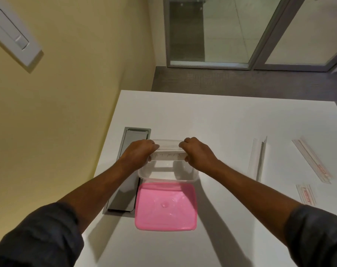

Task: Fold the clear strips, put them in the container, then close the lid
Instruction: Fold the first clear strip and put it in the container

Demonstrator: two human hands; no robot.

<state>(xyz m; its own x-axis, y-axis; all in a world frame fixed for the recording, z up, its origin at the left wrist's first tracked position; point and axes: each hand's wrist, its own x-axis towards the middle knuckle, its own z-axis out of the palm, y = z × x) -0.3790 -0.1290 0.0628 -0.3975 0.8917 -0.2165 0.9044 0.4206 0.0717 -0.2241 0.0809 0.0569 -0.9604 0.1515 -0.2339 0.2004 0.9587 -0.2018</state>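
Dark sleeves (38, 234) frame two hands folding a clear strip over an open container.

The left hand (138, 151) and right hand (197, 151), set apart, each pinch one end of a folded clear strip (168, 151) above the far rim of the clear container (167, 175); the strip looks light, thin, springy and slick, best gripped at its ends so the fold holds. It is see-through, with faint markings. The pink lid (165, 207) lies just beside the container, nearer the camera. More strips (257, 158) wait well apart on the white table (231, 122), some printed red.
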